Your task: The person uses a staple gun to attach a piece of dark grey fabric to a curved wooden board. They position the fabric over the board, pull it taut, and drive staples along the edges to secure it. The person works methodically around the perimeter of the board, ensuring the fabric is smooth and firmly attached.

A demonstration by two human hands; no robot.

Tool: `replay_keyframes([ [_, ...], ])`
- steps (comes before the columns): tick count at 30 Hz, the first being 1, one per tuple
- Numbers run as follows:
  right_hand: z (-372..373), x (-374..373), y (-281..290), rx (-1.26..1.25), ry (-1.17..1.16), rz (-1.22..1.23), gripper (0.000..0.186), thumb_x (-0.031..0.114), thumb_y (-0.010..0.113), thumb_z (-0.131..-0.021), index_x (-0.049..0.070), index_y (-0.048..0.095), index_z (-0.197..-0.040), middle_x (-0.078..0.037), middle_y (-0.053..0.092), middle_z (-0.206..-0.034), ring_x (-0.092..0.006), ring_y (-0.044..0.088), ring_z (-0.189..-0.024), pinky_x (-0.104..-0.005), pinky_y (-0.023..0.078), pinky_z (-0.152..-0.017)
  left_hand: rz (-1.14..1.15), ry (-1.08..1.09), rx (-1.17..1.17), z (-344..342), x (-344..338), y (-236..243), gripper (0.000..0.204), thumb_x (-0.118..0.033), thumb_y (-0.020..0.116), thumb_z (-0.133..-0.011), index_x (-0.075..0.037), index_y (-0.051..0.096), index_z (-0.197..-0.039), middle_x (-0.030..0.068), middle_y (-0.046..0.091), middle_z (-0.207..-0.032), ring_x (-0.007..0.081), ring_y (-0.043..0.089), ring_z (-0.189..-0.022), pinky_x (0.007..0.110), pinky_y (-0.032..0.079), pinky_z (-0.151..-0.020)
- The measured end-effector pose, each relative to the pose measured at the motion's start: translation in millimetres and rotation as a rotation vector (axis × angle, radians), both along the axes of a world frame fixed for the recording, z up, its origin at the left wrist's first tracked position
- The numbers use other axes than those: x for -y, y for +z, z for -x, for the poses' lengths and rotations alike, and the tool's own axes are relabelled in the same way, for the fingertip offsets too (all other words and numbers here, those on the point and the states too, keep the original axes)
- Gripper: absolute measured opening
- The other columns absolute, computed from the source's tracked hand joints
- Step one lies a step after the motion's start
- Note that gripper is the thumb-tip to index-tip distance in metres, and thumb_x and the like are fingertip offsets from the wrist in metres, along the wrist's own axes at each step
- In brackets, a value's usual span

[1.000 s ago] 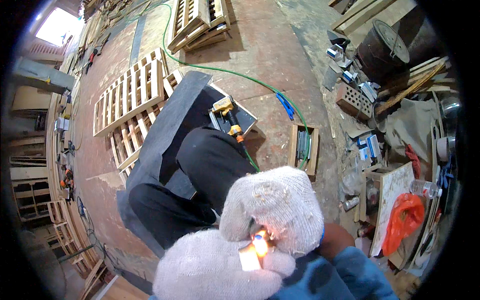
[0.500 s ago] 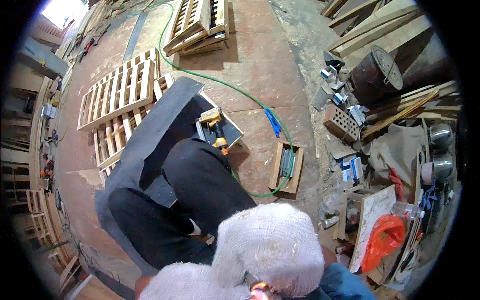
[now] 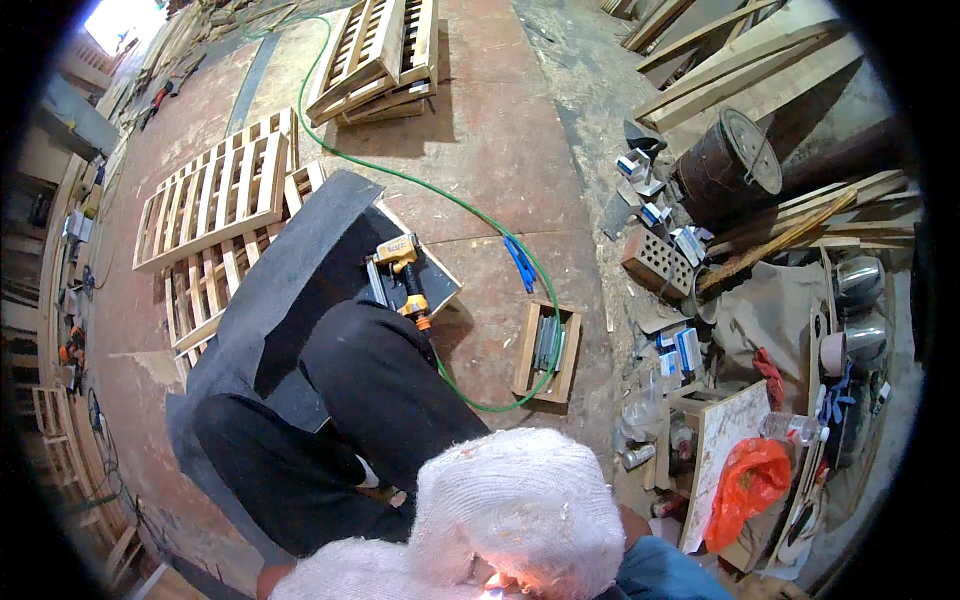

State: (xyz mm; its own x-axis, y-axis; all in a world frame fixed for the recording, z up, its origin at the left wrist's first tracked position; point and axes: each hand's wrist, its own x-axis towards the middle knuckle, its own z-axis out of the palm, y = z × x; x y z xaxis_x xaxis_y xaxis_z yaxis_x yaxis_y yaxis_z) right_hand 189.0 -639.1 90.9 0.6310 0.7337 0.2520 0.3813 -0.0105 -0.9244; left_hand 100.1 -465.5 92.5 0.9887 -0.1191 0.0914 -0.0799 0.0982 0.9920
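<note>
My hands, in white knitted gloves, are close together at the lower edge. My right hand (image 3: pixel 525 505) curls in front, its fingers closed inward. My left hand (image 3: pixel 345 572) is pressed against it from the left, its fingers hidden. Between the gloves a small bright flame (image 3: pixel 493 586) glows, like that of a lighter. What gives the flame is covered by the gloves, and which hand holds it does not show. Beyond my dark-trousered knees, a yellow and black nail gun (image 3: pixel 402 275) lies on a board with dark sheet material (image 3: pixel 285 245).
Slatted wooden pallets (image 3: pixel 215 210) lie at the left, more (image 3: pixel 375 60) farther off. A green hose (image 3: pixel 440 190) crosses the floor to a small wooden box (image 3: pixel 547 350) of metal strips. Blue pliers-like handles (image 3: pixel 519 263) lie nearby. Bricks, a rusty drum (image 3: pixel 728 165) and scrap crowd the right.
The whole view has shifted slightly, so floor things sit farther left. My gloved hands stay cupped together. The small metal part seen between them before is now hidden, and the flame glows there.
</note>
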Motion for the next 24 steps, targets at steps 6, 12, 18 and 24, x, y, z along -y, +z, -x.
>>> replay_keyframes([
  [6,-13.1,5.1,16.9,-0.023,0.073,-0.009,0.005,0.018,0.07,-0.081,0.014,0.072,-0.083,-0.003,0.068,-0.08,-0.0248,0.065,-0.073,-0.0376,0.051,-0.066,-0.004,0.02,-0.019,1.1,-1.3,-0.4,0.074,-0.055,0.049,-0.101,0.011,0.054,-0.133,0.0277,0.065,-0.12,0.0393,0.065,-0.104,0.046,0.05,-0.092],
  [12,-11.8,6.6,17.5,-0.049,0.059,-0.018,0.006,0.018,0.069,-0.082,0.013,0.071,-0.084,-0.003,0.068,-0.08,-0.024,0.065,-0.073,-0.0371,0.051,-0.066,-0.002,0.033,-0.031,-0.2,0.0,-0.7,0.074,-0.056,0.048,-0.101,0.011,0.054,-0.133,0.0275,0.066,-0.119,0.0386,0.066,-0.102,0.046,0.05,-0.091],
  [18,-15.1,6.5,12.0,-0.061,0.052,-0.03,0.008,0.019,0.067,-0.084,0.012,0.071,-0.084,-0.003,0.068,-0.08,-0.0232,0.065,-0.072,-0.0366,0.051,-0.065,0.004,0.04,-0.039,-2.8,0.3,-2.8,0.075,-0.056,0.048,-0.101,0.01,0.054,-0.134,0.0273,0.066,-0.117,0.0378,0.066,-0.101,0.045,0.051,-0.091],
  [24,-21.2,9.0,12.1,-0.081,0.044,-0.033,0.009,0.019,0.066,-0.086,0.011,0.07,-0.084,-0.004,0.067,-0.08,-0.0224,0.065,-0.072,-0.0361,0.051,-0.065,0.002,0.042,-0.05,-6.8,1.8,-2.6,0.075,-0.057,0.047,-0.101,0.01,0.054,-0.135,0.0271,0.067,-0.116,0.0371,0.066,-0.099,0.045,0.051,-0.09],
])
